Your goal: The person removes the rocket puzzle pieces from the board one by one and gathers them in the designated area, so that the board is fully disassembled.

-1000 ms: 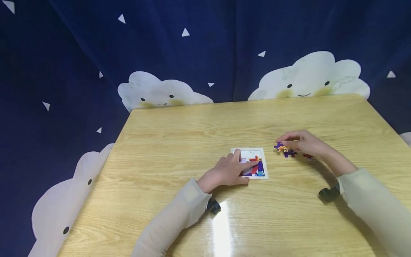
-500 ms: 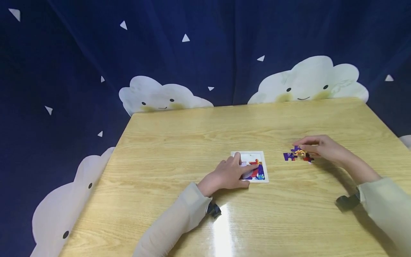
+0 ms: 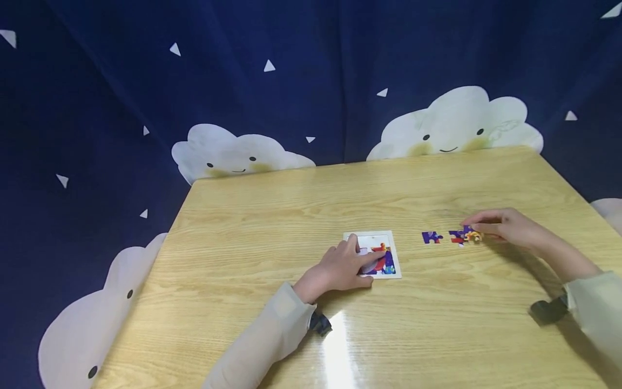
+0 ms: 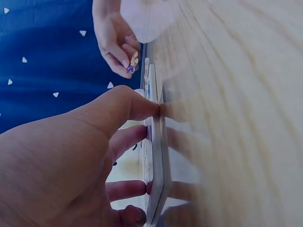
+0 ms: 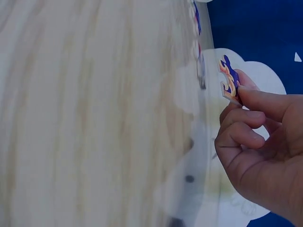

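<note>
My left hand [image 3: 340, 265] rests on a small white-framed jigsaw board [image 3: 394, 254]. Its index finger lies extended over the colourful picture, and the thumb touches the near edge. In the left wrist view, the thumb [image 4: 139, 106] meets the board's side while other fingertips press its face. Farther right, my right hand [image 3: 520, 229] pinches a purple and orange jigsaw piece [image 5: 232, 80] between thumb and fingers, held off the table. One loose purple piece [image 3: 430, 237] lies right of the board. Another loose piece [image 3: 455, 236] lies beside the held one and is partly covered by it.
The light wooden table [image 3: 272, 216] reaches back to a dark blue curtain [image 3: 291, 102] with white clouds and triangles. A black wrist device [image 3: 549, 312] hangs under the right sleeve, another [image 3: 320, 324] under the left.
My right hand has moved right with the pinched piece, uncovering the left loose piece. The left hand stays on the board. The head view has shifted slightly.
</note>
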Demonstrator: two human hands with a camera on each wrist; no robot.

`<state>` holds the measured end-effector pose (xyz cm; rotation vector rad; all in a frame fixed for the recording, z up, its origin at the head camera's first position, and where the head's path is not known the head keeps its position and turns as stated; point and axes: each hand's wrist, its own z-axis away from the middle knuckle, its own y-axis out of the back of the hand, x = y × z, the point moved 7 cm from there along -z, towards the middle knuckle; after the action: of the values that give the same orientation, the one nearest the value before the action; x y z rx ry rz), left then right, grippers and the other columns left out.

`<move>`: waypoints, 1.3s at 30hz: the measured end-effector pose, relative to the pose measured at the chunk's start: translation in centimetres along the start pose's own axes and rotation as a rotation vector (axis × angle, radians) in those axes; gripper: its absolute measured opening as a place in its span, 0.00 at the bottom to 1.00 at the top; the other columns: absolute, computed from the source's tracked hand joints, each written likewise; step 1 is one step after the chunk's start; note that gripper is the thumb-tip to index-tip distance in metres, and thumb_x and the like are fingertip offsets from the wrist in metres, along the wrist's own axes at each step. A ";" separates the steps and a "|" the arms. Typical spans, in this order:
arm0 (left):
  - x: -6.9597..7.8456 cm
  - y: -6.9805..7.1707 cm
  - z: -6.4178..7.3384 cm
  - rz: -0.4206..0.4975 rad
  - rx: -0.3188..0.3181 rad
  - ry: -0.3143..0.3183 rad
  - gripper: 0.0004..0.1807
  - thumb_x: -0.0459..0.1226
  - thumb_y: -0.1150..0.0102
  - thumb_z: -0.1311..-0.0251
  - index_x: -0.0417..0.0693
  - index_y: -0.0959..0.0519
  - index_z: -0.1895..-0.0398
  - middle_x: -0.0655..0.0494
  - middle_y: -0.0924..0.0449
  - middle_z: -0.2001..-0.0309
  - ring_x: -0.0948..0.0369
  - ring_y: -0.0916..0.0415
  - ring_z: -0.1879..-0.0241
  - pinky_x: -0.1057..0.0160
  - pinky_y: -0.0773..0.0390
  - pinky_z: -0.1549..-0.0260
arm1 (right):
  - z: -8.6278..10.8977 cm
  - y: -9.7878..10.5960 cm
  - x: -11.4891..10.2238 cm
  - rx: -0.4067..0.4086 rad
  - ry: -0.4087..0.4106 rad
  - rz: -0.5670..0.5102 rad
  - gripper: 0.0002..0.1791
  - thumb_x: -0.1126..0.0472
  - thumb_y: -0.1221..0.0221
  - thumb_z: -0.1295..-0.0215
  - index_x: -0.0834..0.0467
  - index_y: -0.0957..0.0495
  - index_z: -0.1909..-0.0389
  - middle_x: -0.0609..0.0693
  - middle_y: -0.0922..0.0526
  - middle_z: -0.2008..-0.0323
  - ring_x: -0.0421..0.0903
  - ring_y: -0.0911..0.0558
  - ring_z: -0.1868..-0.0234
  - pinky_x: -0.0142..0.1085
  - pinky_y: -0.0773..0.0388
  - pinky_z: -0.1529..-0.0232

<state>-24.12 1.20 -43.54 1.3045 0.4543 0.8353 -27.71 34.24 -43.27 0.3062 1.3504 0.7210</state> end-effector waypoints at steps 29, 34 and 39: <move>0.0 0.0 0.3 0.019 0.013 -0.012 0.35 0.56 0.46 0.37 0.80 0.44 0.27 0.57 0.43 0.58 0.59 0.42 0.66 0.67 0.45 0.73 | 0.5 1.1 1.7 0.053 0.021 0.145 0.14 0.61 0.44 0.30 0.63 0.18 0.51 0.26 0.21 0.64 0.34 0.35 0.83 0.34 0.31 0.79; 0.1 0.1 0.3 0.016 0.011 -0.008 0.35 0.56 0.46 0.37 0.81 0.44 0.27 0.57 0.43 0.57 0.60 0.42 0.66 0.67 0.44 0.72 | 0.4 1.0 1.5 0.081 0.060 0.242 0.12 0.61 0.44 0.30 0.62 0.17 0.52 0.45 0.14 0.57 0.20 0.29 0.65 0.28 0.26 0.68; 0.0 0.1 0.2 0.015 0.010 -0.009 0.34 0.56 0.46 0.37 0.81 0.44 0.27 0.57 0.44 0.58 0.60 0.43 0.67 0.67 0.45 0.73 | 0.4 0.9 1.4 0.107 0.072 0.281 0.12 0.63 0.45 0.29 0.62 0.17 0.53 0.64 0.17 0.51 0.18 0.31 0.63 0.28 0.27 0.68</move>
<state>-23.99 1.04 -43.42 1.3220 0.4427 0.8410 -27.51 35.83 -43.74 0.5677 1.4329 0.9012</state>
